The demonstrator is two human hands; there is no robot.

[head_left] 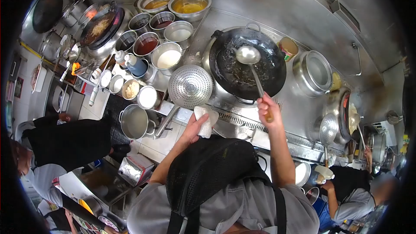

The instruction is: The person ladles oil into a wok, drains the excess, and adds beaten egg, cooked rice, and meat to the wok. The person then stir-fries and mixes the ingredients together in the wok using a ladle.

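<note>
Beside a perforated steel skimmer [190, 86], the left hand [194, 129] clasps a white cloth [209, 123], and to its right a black wok [227, 67] on the stove [299, 104] contains the bowl of a ladle [248, 55] whose handle the right hand [270, 112] grips

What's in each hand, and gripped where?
Right hand: ladle, by the end of its handle. Left hand: white cloth, bunched; which part is gripped can't be told.
</note>
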